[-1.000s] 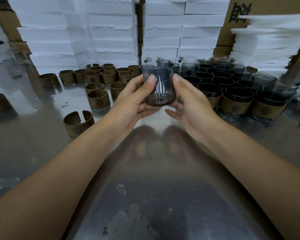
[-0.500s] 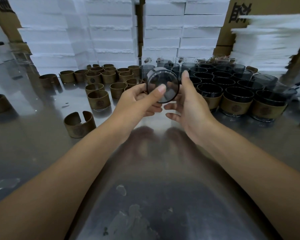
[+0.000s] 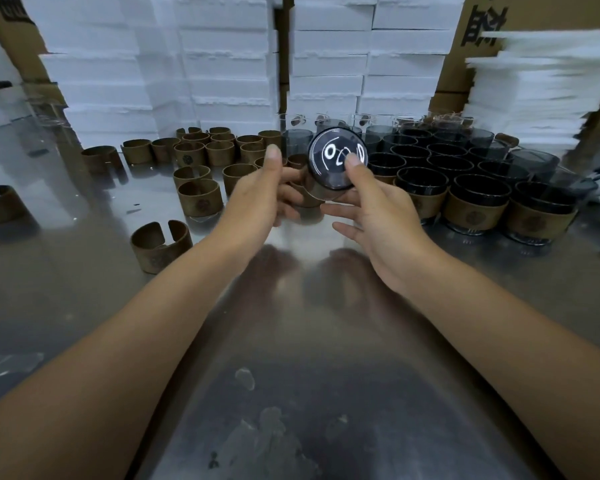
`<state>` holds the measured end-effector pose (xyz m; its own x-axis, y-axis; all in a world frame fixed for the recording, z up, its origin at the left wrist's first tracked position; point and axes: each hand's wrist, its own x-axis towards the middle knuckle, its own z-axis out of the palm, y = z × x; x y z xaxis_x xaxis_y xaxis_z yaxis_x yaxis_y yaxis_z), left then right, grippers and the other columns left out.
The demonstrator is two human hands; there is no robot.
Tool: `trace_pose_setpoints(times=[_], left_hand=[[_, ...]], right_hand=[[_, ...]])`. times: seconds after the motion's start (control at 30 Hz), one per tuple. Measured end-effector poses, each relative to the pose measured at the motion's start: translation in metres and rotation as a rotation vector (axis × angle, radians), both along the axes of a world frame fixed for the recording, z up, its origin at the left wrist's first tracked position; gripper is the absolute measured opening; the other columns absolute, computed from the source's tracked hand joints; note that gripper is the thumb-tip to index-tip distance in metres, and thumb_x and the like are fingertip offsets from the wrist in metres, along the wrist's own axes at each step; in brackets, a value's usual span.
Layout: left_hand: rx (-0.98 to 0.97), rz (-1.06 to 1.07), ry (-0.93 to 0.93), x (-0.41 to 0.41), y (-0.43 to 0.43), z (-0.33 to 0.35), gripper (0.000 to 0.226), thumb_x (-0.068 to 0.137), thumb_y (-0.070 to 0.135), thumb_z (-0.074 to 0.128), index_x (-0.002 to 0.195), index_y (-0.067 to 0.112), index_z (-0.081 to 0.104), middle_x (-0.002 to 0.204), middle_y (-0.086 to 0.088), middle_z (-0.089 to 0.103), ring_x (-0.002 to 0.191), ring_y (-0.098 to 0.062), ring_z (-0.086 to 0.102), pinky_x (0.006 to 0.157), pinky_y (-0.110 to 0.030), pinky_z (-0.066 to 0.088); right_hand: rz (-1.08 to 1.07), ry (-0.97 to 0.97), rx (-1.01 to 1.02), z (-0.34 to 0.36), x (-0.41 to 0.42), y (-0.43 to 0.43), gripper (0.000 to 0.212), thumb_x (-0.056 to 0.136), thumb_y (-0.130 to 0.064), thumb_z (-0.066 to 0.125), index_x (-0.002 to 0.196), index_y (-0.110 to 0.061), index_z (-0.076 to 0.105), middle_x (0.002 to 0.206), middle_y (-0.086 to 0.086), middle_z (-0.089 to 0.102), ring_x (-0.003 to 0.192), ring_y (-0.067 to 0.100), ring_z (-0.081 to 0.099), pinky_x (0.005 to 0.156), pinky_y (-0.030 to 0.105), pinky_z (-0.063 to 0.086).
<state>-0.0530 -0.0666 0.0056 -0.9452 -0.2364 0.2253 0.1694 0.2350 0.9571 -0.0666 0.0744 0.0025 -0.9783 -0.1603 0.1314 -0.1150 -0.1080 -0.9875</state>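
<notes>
Brown sleeves [image 3: 200, 201] stand on the far left of the bench [image 3: 291, 341]. The left hand [image 3: 257, 199] curls its fingers round the side of the dark glass [image 3: 329, 174], thumb lifted clear. The glass is held above mid-bench, tipped, base toward the viewer. The right hand [image 3: 378, 209] pinches it, thumb on the base. Sleeved glasses [image 3: 478, 202] crowd the far right.

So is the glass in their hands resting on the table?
No, the left hand and right hand hold the dark glass above the table, base toward the camera.

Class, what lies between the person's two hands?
In the head view, a dark glass, tipped on its side, lies between the left hand and right hand; both hold it.
</notes>
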Motion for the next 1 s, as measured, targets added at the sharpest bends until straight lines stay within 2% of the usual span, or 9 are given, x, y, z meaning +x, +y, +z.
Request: trace_pose_setpoints(times=[0.1,0.13,0.23,0.37,0.47,0.57,0.7,0.87,1.0], left_hand=[[-0.260,0.258,0.059,-0.003,-0.015,-0.005,0.018,0.096,0.033,0.052,0.105,0.022,0.063,0.092,0.009,0.061,0.076,0.000,0.053,0.066,-0.010,0.038],[-0.367,0.320,0.057,-0.003,-0.021,-0.007,0.024,0.095,0.028,0.055,0.116,0.018,0.060,0.104,0.005,0.060,0.085,-0.002,0.054,0.073,-0.009,0.036],[-0.590,0.418,-0.024,-0.004,-0.034,-0.012,0.042,0.093,0.022,0.056,0.134,0.012,0.048,0.136,-0.008,0.044,0.118,-0.021,0.049,0.087,-0.021,0.031],[-0.706,0.430,-0.171,-0.005,-0.040,-0.015,0.053,0.093,0.021,0.057,0.141,0.011,0.039,0.145,-0.011,0.033,0.125,-0.030,0.045,0.093,-0.034,0.038],[-0.761,0.396,-0.229,-0.005,-0.042,-0.015,0.045,0.092,0.020,0.057,0.133,0.006,0.045,0.137,-0.016,0.044,0.117,-0.033,0.049,0.092,-0.043,0.044],[-0.760,0.407,-0.228,-0.005,-0.043,-0.014,0.047,0.092,0.018,0.058,0.135,0.007,0.044,0.134,-0.016,0.048,0.116,-0.033,0.050,0.092,-0.044,0.045],[-0.726,0.489,-0.177,-0.002,-0.042,-0.014,0.041,0.091,0.019,0.061,0.129,0.009,0.049,0.127,-0.014,0.054,0.112,-0.031,0.054,0.081,-0.034,0.039],[-0.716,0.516,-0.077,0.002,-0.041,-0.012,0.025,0.091,0.030,0.062,0.112,0.015,0.065,0.113,-0.007,0.066,0.105,-0.025,0.059,0.077,-0.035,0.042],[-0.526,0.460,0.093,0.001,-0.036,-0.006,0.006,0.092,0.026,0.061,0.091,0.026,0.068,0.097,0.005,0.067,0.090,-0.008,0.058,0.075,-0.025,0.039]], right_hand=[[-0.017,-0.051,-0.045,0.000,-0.002,0.002,0.026,0.092,-0.045,0.054,0.079,-0.025,0.064,0.072,-0.011,0.066,0.092,0.018,0.070,0.092,0.036,0.048],[-0.018,-0.060,-0.050,0.000,-0.002,0.003,0.026,0.092,-0.045,0.054,0.079,-0.024,0.063,0.072,-0.011,0.066,0.093,0.019,0.070,0.094,0.036,0.048],[-0.005,-0.077,-0.064,0.000,-0.001,0.004,0.026,0.093,-0.044,0.054,0.080,-0.023,0.061,0.071,-0.011,0.066,0.092,0.019,0.071,0.096,0.036,0.047],[0.023,-0.086,-0.062,0.001,0.001,0.004,0.024,0.093,-0.043,0.054,0.088,-0.022,0.062,0.055,-0.018,0.061,0.092,0.020,0.071,0.096,0.037,0.047],[0.033,-0.094,-0.060,0.001,0.002,0.004,0.024,0.094,-0.042,0.053,0.089,-0.021,0.061,0.049,-0.018,0.059,0.089,0.019,0.070,0.096,0.036,0.047],[0.034,-0.104,-0.073,0.001,0.002,0.003,0.023,0.094,-0.042,0.053,0.090,-0.021,0.061,0.048,-0.019,0.058,0.090,0.019,0.071,0.094,0.035,0.048],[0.036,-0.111,-0.079,0.001,0.003,0.002,0.026,0.095,-0.042,0.052,0.090,-0.019,0.061,0.047,-0.017,0.057,0.093,0.021,0.071,0.093,0.034,0.048],[0.040,-0.115,-0.090,0.001,0.003,0.001,0.027,0.095,-0.041,0.052,0.088,-0.017,0.062,0.049,-0.015,0.059,0.088,0.020,0.071,0.092,0.033,0.048],[0.033,-0.126,-0.098,0.000,0.001,0.000,0.027,0.095,-0.041,0.052,0.090,-0.016,0.062,0.059,-0.010,0.063,0.084,0.019,0.071,0.089,0.033,0.050]])
